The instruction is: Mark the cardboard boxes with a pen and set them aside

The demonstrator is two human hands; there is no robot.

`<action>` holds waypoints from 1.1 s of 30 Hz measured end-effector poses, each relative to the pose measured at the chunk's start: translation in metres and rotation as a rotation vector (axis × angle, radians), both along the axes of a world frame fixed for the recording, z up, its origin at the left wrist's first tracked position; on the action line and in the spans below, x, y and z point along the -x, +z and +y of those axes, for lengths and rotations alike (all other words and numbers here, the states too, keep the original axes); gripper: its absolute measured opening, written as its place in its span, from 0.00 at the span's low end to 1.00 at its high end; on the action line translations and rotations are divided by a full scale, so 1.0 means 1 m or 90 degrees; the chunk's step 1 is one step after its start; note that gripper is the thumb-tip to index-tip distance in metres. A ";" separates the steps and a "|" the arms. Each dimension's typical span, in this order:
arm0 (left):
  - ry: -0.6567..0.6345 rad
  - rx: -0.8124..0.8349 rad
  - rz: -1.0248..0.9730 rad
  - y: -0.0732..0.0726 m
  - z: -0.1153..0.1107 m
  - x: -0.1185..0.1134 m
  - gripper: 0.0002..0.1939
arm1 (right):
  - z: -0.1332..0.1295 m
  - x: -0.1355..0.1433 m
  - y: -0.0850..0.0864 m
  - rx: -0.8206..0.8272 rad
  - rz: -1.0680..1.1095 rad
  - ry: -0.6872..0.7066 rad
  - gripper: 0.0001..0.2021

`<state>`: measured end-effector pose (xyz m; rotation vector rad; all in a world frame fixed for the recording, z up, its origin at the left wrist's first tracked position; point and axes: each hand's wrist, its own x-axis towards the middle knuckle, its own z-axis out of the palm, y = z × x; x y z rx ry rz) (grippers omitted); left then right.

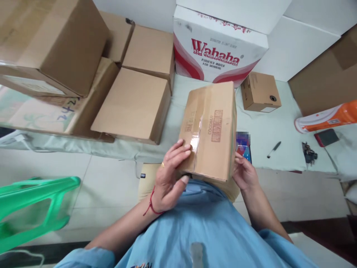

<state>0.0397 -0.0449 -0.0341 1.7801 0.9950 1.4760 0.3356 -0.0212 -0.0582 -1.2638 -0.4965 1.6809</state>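
Observation:
A taped cardboard box [208,134] with red "COCONUT" print is tilted at the table's front edge, close to my body. My left hand [173,176] grips its near left corner, fingers lying over the top and thumb at the near edge. A ring and a red string bracelet show on that hand. At the box's right side is my right hand [245,172], its thumb and fingers closed against the side; part of them is hidden behind the box. A lit phone [243,148] lies just beyond the right fingers.
Plain cardboard boxes [132,106] stand at the left, beside a larger taped carton [50,44]. Behind is a white Wahaha carton [217,48]. A small box [261,92], a dark pen-like object [275,149], keys [309,154] and an orange-white cylinder [326,117] are at right. A green stool [52,208] is below left.

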 end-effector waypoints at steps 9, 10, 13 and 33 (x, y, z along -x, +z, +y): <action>0.123 0.144 0.202 0.044 0.016 0.026 0.37 | 0.000 0.022 0.014 -0.099 -0.134 0.126 0.25; 0.113 0.153 0.208 0.045 0.015 0.031 0.35 | 0.001 0.022 0.016 -0.129 -0.166 0.148 0.25; 0.064 0.137 0.190 0.040 0.011 0.047 0.27 | -0.002 0.017 0.017 -0.203 -0.217 0.199 0.23; 0.021 0.324 -0.089 -0.027 0.001 0.034 0.25 | -0.016 0.010 0.007 -0.398 -0.386 0.080 0.22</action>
